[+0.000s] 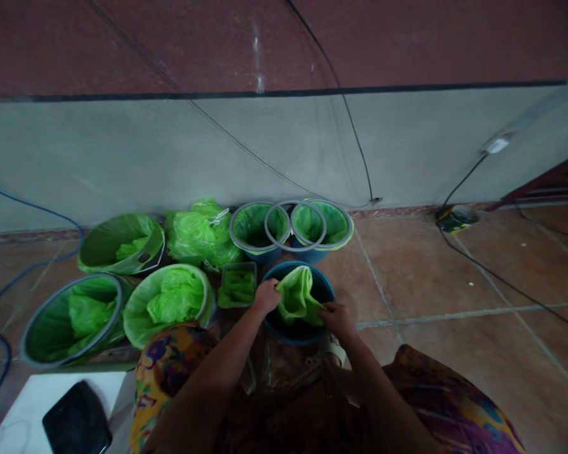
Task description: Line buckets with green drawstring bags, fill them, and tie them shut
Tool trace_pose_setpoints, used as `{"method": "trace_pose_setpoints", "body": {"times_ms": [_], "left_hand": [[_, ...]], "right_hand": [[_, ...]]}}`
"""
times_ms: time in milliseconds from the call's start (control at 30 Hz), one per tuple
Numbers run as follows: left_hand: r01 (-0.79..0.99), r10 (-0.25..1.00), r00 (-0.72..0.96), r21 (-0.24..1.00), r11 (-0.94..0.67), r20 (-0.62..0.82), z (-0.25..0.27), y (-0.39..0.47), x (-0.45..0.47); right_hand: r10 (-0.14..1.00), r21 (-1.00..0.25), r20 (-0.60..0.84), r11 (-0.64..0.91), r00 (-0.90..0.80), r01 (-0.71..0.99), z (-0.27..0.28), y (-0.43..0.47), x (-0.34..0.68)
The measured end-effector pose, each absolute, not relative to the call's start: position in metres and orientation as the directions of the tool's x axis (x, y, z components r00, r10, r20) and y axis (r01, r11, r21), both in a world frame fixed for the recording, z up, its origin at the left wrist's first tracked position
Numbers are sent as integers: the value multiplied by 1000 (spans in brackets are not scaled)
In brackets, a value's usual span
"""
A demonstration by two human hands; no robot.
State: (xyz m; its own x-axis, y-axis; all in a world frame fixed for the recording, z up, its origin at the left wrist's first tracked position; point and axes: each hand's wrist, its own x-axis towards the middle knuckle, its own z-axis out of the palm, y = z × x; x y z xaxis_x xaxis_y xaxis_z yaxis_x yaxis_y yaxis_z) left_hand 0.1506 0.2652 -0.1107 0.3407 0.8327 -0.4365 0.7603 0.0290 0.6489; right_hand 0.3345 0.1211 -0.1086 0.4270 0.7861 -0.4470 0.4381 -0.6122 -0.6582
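A bright green plastic bag (296, 295) stretches between my two hands, inside the mouth of a dark blue bin (275, 328). My left hand (266, 297) is closed on the bag's left edge, over the bin's left rim. With closed fingers, my right hand (337, 318) grips the bag's right corner near the opposite rim. The bag hangs partly opened and crumpled, and its lower end is hidden in the bin. Just left of the bin stands a small square container (237, 287) lined with green plastic. Behind it are two lined bins with grey rims, with a loose grey ring (295, 247) resting across them.
Several bins with green liners, such as a round one (131, 315), stand to the left. A stuffed green bag (201, 236) leans by the wall. A black phone (77, 419) lies on a white surface. Cables and a dark can (455, 219) are at right.
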Motion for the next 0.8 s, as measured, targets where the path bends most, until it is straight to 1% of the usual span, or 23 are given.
{"method": "trace_pose_setpoints", "body": {"times_ms": [33,100,167,200,233,267,367,433,500,533,633,700,800], "left_hand": [[779,849,323,627,12,-417,-104,269,147],[833,882,288,553,-39,-372,-90,275,140],[882,901,299,451,-135,-315,-80,277,134],[894,902,326,403,-197,-284,-76,278,132],[892,895,367,369,-261,-254,-73,278,131],[879,881,414,350,-323,-226,-72,277,131],[820,823,546,302,-486,-157,-69,276,136],[794,796,592,257,-550,-127,-65,273,140],[793,799,596,217,-570,-76,-61,267,145],[794,806,591,204,-572,-41,-59,262,147],[779,803,595,215,-588,38,-56,238,154],[749,779,627,269,-606,11,-59,219,160],[751,759,636,337,-568,-140,-65,199,170]], "right_hand": [[790,-613,-439,-611,427,500,-101,112,342],[783,-444,-474,-607,402,659,-85,92,358],[766,-282,-506,-582,398,762,-71,78,371],[771,-249,-497,-566,397,786,-64,76,376],[790,-254,-471,-547,392,797,-58,78,379],[822,-296,-430,-520,374,801,-53,85,380],[928,-519,-272,-363,253,774,-45,126,371],[954,-637,-228,-297,194,712,-49,159,357],[937,-680,-295,-344,188,648,-59,185,343],[918,-692,-333,-393,215,605,-66,194,336],[855,-748,-430,-518,290,416,-89,201,325],[829,-785,-472,-550,299,286,-101,196,322],[812,-816,-510,-561,285,139,-111,189,322]]}}
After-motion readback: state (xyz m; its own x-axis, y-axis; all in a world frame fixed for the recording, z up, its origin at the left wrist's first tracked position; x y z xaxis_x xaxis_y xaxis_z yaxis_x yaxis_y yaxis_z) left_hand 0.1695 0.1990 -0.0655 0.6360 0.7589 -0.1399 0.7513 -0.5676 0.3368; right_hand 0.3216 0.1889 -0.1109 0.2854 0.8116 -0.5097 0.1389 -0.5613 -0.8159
